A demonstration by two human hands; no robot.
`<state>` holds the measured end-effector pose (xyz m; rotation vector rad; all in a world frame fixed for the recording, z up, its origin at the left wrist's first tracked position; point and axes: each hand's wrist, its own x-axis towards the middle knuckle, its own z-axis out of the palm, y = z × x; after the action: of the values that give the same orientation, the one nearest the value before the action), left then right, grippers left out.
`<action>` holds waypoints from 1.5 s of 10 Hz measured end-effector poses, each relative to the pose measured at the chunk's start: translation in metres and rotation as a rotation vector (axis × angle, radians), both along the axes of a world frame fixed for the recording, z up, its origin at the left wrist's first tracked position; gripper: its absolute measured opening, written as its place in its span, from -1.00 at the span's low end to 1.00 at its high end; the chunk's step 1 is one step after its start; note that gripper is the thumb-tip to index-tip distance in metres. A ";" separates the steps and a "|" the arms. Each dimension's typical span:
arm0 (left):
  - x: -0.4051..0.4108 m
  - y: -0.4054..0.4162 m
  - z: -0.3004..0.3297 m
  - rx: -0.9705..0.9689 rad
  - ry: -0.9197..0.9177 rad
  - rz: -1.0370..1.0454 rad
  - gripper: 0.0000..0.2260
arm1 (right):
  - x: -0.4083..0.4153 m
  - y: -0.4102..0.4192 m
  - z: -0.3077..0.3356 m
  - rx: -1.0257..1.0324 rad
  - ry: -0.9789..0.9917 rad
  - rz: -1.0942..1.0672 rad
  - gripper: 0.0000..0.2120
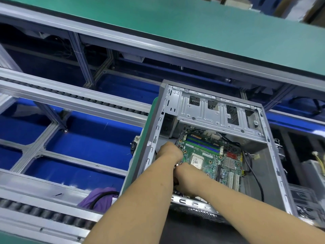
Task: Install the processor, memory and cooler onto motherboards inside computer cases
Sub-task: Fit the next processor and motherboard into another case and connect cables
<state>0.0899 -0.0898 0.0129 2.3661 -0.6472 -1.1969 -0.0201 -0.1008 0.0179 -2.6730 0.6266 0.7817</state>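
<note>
We see an open grey sheet-metal computer case (219, 110) at centre right of the frame, its green motherboard (211, 155) lying flat inside with a square silvery processor (197, 160). Our left hand (169, 152) and right hand (184, 176) reach to the board's left edge; we cannot tell their grip.

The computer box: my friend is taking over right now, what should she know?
Left hand and right hand are both down at the near-left edge of the motherboard inside the open case; fingers hidden, grip unclear.
Done: the processor sits in its socket.
Memory slots show blue and green; whether sticks are in, I cannot tell.
Left: no cooler on the processor yet.
</note>
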 end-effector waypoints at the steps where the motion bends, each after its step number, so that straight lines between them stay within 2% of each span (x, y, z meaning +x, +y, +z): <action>1: 0.000 -0.001 0.001 0.008 -0.026 -0.018 -0.82 | -0.006 -0.006 0.007 0.076 -0.042 -0.049 -0.70; 2: -0.001 0.000 0.000 0.017 -0.089 -0.066 -0.85 | -0.024 -0.022 0.015 0.185 -0.196 -0.335 -0.68; 3: -0.002 0.001 -0.004 0.014 -0.150 -0.126 -0.97 | -0.061 -0.060 0.019 0.022 -0.225 -0.677 -0.66; 4: -0.001 0.000 -0.010 0.015 -0.195 -0.169 -0.86 | -0.104 -0.084 0.014 -0.131 0.071 -0.723 -0.74; 5: 0.000 0.000 -0.012 0.050 -0.248 -0.244 -0.86 | -0.118 -0.088 0.000 -0.127 0.208 -0.729 -0.74; 7: 0.003 0.000 -0.015 0.045 -0.259 -0.273 -0.78 | -0.116 -0.091 0.005 -0.026 0.078 -0.943 -0.79; 8: 0.002 0.000 -0.016 0.053 -0.223 -0.259 -0.76 | -0.116 -0.085 0.011 0.083 -0.075 -1.174 -0.72; 9: 0.002 0.000 -0.017 0.055 -0.177 -0.229 -0.82 | -0.120 -0.084 0.016 -0.020 0.079 -0.892 -0.76; 10: 0.003 -0.001 -0.020 0.075 -0.175 -0.231 -0.86 | -0.120 -0.088 0.013 0.035 -0.102 -1.099 -0.81; 11: 0.005 -0.002 -0.023 0.063 -0.200 -0.241 -0.81 | -0.120 -0.089 0.011 -0.020 0.051 -0.960 -0.65; 12: 0.006 -0.002 -0.025 0.046 -0.209 -0.242 -0.74 | -0.122 -0.091 0.007 0.014 0.010 -1.013 -0.82; 14: 0.005 -0.004 -0.028 0.038 -0.188 -0.218 -0.67 | -0.124 -0.095 0.000 -0.031 -0.173 -1.099 -0.76; 15: 0.004 -0.005 -0.028 0.048 -0.164 -0.229 -0.67 | -0.123 -0.097 0.000 -0.049 -0.107 -1.074 -0.76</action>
<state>0.0941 -0.0948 -0.0148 2.5017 -0.9769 -1.1272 -0.1429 -0.1981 0.0180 -1.9076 1.7943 0.2912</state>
